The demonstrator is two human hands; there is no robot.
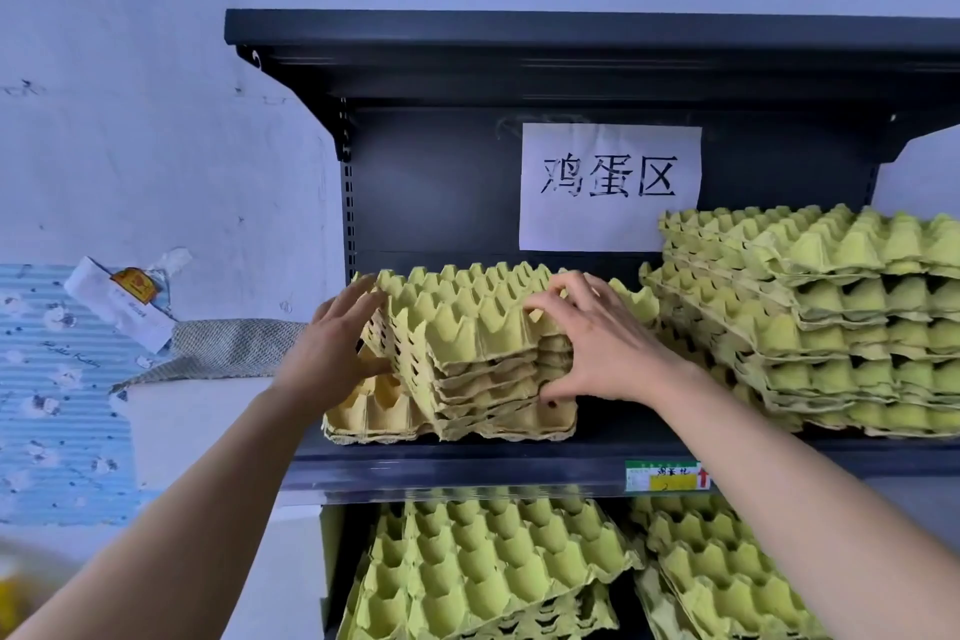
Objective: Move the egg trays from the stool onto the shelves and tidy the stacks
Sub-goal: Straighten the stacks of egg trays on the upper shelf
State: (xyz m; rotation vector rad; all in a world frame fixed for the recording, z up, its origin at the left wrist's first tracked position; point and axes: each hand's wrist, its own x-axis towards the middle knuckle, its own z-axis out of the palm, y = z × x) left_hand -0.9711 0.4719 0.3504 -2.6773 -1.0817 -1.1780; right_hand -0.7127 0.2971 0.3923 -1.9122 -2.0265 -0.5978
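- A blue patterned sheet [52, 379] covers the wall at the far left.
- A white paper packet with an orange label [124, 301] lies tilted at the sheet's upper edge, and a grey woven cloth [228, 348] lies just right of it.
- The left hand [337, 343] is spread. Its straight fingers press flat against the left side of the middle stack and its thumb touches the stack lower down.
- The middle stack of yellow-green moulded pulp egg trays [467, 353] sits on the dark metal shelf [467, 463] between the two hands. Its upper trays are skewed and shifted right of the flat trays at the bottom, which stick out to the left.
- The right hand [587, 343] grips the front right corner of the middle stack. Its fingers curl over the top tray's edge and its thumb reaches down to the lower trays.
- A white paper sign with three black handwritten characters [610, 187] is stuck on the shelf's back panel, above and behind the right hand.
- A small green, white and yellow price label [667, 476] is fixed to the shelf's front lip, below the right forearm.
- A taller stack of the same yellow-green egg trays [831, 327] stands on the same shelf just right of the middle stack, its layers uneven and running out of view.
- On the level below, two more heaps of egg trays [493, 566] lie side by side, both tilted.
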